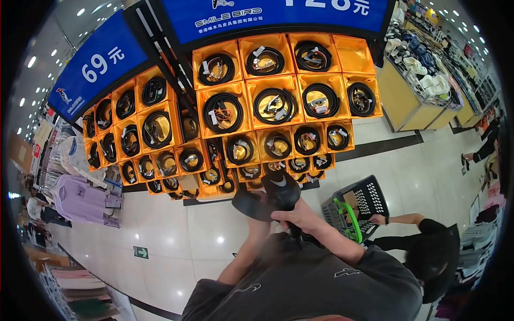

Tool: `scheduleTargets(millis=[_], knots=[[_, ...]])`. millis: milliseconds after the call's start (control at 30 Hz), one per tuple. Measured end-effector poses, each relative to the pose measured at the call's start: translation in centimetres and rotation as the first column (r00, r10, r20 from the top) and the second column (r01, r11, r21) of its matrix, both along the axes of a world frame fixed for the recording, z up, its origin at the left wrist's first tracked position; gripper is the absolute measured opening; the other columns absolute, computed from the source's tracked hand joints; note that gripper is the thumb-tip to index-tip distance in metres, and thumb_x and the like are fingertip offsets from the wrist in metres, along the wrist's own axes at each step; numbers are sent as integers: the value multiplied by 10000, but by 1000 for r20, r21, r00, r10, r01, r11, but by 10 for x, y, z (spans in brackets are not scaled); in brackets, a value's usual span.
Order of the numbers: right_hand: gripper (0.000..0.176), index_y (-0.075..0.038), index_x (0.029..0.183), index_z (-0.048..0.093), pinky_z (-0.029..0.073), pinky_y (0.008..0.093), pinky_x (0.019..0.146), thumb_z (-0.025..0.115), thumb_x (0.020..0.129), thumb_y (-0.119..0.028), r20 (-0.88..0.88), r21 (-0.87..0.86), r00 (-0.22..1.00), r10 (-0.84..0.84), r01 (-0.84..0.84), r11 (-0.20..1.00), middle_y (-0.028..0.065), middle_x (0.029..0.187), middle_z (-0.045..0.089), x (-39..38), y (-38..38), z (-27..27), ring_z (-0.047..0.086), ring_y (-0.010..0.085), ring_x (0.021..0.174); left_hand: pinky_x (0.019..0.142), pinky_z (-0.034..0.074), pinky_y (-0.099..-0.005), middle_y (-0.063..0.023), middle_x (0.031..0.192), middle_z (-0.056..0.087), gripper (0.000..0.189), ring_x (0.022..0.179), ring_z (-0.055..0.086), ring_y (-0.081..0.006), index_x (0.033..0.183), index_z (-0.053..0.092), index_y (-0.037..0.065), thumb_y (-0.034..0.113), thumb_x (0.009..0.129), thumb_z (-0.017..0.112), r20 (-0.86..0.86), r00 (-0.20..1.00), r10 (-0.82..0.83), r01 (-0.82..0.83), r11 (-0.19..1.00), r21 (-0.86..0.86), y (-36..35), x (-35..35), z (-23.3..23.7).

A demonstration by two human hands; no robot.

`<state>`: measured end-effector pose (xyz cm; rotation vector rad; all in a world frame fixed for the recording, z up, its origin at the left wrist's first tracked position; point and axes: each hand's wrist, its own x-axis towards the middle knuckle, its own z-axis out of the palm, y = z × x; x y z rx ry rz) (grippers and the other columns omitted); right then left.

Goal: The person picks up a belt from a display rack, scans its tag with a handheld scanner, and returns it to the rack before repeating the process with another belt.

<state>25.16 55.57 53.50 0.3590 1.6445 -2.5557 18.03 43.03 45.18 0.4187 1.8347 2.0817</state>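
A black cap-like item [280,188] with a white swoosh is held up in front of my chest; its exact kind is hard to make out. My right hand [301,216] is closed around its lower right side, thumb and fingers pressed on the dark material. On the other side, my left hand [259,224] is mostly hidden behind a broad, rounded dark flap of the same item, and its fingers seem to grip it. Just beyond both hands, a display of coiled black belts [278,144] sits in orange satin-lined boxes.
Blue price signs [278,18] top the belt display. To the right, a co-shopper's hand [378,219] is at a grey basket [369,198] with a green handle. Purple shirts [80,198] hang at left, and a yellow bin of shoes [409,101] stands at upper right.
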Motion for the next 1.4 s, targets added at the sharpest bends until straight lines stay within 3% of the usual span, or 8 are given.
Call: scheduleTargets(millis=[133,367,533,667,867,1133,1233,1400], knots=[[368,-6,1102,544,416,231,430,724,790,-78,94,20,994,59,-61,998,24,737,568,1,20,-4,504,77,482,655,466,-328,-120,873,599,139,789,597,-231,945,610,6,14,810,645,-740,672,9,-162,978,-135,-17,-53,14],[326,-13,1054,552,391,232,407,734,811,-132,82,-9,996,18,-18,1000,14,715,554,2,21,3,486,78,458,590,465,-283,-96,778,621,198,679,607,-192,905,618,9,-54,740,707,-937,340,-79,-174,974,-146,-12,-68,73],[350,-10,1091,594,379,225,408,744,811,-158,-62,-28,993,-104,103,994,7,715,582,0,8,10,482,63,462,760,444,-254,-20,921,570,145,853,554,-106,1048,578,16,51,908,593,-24,989,146,-143,983,117,24,-15,32],[357,-13,1102,604,383,218,417,744,818,-177,17,-51,995,-99,100,994,-6,696,566,0,17,2,494,58,473,819,418,-238,-4,1031,530,112,963,512,-104,1050,558,44,117,973,523,392,920,19,-141,948,285,34,-2,14],[395,1,1037,569,407,234,409,758,803,-255,37,22,999,-5,4,1000,12,665,556,-1,37,4,517,74,464,654,492,-299,-88,851,609,284,744,622,-218,957,571,21,-59,710,685,-797,577,-178,-49,967,-251,-9,-80,40],[603,-29,1203,473,362,213,393,788,751,-276,57,70,995,82,-86,994,4,733,545,-8,31,2,460,59,441,575,473,-304,-110,743,607,260,635,595,-241,987,694,21,-14,733,736,-955,283,-85,-276,947,-166,13,-66,79],[636,-33,1233,464,370,211,401,791,757,-299,48,66,997,52,-56,996,13,769,553,-6,28,0,455,60,455,665,476,-284,-66,803,577,227,777,591,-157,1018,619,11,21,807,703,-508,841,184,-216,976,-4,28,-45,49],[627,-32,1213,487,367,225,396,792,754,-332,71,56,994,-88,84,995,2,708,533,-6,30,0,451,65,445,866,486,-296,-49,1069,549,253,970,582,-162,1141,487,92,81,913,595,444,896,-19,-172,907,385,40,-22,11]])
